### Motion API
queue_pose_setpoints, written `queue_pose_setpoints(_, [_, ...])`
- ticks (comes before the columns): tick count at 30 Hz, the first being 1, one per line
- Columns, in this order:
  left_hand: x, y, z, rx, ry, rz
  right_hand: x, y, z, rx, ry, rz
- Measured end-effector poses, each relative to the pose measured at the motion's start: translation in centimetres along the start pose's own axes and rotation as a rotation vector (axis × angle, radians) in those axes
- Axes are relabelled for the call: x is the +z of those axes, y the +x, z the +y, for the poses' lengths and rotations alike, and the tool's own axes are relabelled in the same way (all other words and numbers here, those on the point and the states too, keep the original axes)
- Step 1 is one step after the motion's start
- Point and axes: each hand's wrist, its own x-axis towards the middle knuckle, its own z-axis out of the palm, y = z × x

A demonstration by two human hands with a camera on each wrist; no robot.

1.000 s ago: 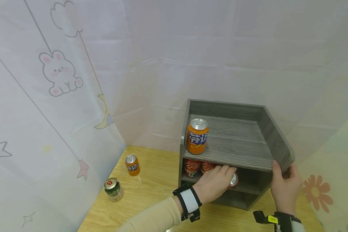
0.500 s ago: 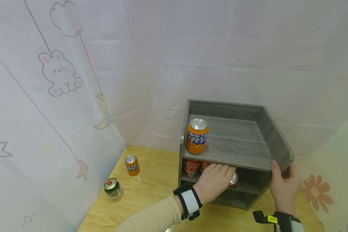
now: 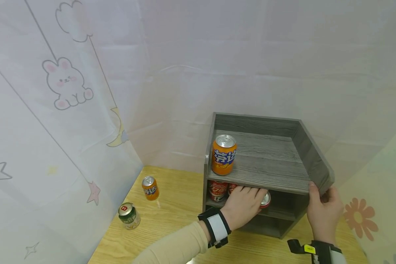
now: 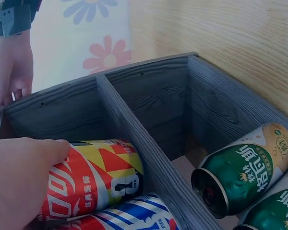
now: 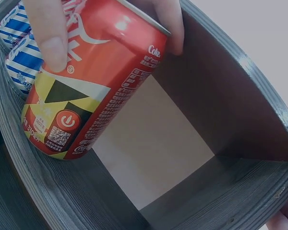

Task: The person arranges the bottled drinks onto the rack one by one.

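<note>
My left hand (image 3: 245,205) reaches into the middle level of a grey wooden shelf (image 3: 267,161) and grips a red Coke can (image 5: 101,81). In the right wrist view its digits lie on both sides of the can, which is tilted in that picture. Beside this can sit cans with blue and white stripes (image 5: 24,60). At the shelf's right side, my right hand (image 3: 325,211) holds the side panel's front edge, thumb in front. An orange Fanta can (image 3: 224,157) stands upright on the top level, at the left.
Green and tan cans (image 4: 249,172) lie in the bottom level, seen in the left wrist view. On the wooden table (image 3: 181,205), left of the shelf, stand another orange can (image 3: 150,189) and a green can (image 3: 129,216). A patterned white curtain (image 3: 184,73) hangs behind.
My left hand has shifted slightly left, and the can's visible end has moved a little farther into the shelf. My right hand stays on the side panel.
</note>
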Motion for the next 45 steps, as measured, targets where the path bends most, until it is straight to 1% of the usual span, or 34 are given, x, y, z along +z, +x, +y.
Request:
queue_pose_setpoints(3, [0.2, 0.0, -0.2, -0.008, -0.017, 0.003, 0.0, 0.0, 0.0, -0.005, 0.006, 0.003])
queue_pose_setpoints(8, [0.3, 0.2, -0.6, -0.019, -0.039, -0.016, 0.0, 0.0, -0.1, -0.02, 0.011, 0.013])
queue_pose_setpoints(12, [0.4, 0.3, -0.8, -0.013, -0.058, 0.002, -0.1, 0.0, -0.1, -0.013, 0.022, 0.006])
queue_pose_setpoints(14, [0.4, 0.4, -0.8, -0.019, -0.072, 0.018, -0.1, -0.1, -0.2, -0.007, 0.025, 0.002])
queue_pose_setpoints(16, [0.3, 0.6, -0.8, -0.028, -0.078, 0.018, -0.1, -0.1, -0.2, -0.008, 0.025, 0.002])
queue_pose_setpoints(21, [0.1, 0.9, -0.8, -0.049, -0.03, 0.031, 0.0, -0.1, -0.2, -0.019, 0.022, -0.001])
queue_pose_setpoints(23, [0.2, 1.1, -0.7, -0.059, 0.003, 0.044, 0.0, -0.1, -0.2, -0.021, 0.023, -0.004])
queue_pose_setpoints(26, [0.4, 1.3, -0.6, -0.068, 0.047, 0.042, 0.0, -0.1, -0.1, -0.026, 0.026, -0.003])
queue_pose_setpoints(31, [0.6, 1.6, -0.5, -0.076, 0.088, 0.042, 0.0, -0.2, 0.0, -0.026, 0.014, 0.003])
queue_pose_setpoints(35, [0.8, 1.6, -0.4, -0.104, 0.121, 0.073, 0.0, -0.1, 0.1, -0.022, 0.009, 0.005])
queue_pose_setpoints(38, [0.8, 1.6, -0.3, -0.117, 0.129, 0.078, 0.0, -0.1, 0.1, -0.022, 0.006, 0.005])
queue_pose_setpoints(45, [0.9, 1.7, -0.1, -0.153, 0.117, 0.021, 0.0, -0.2, 0.0, -0.029, 0.009, -0.002])
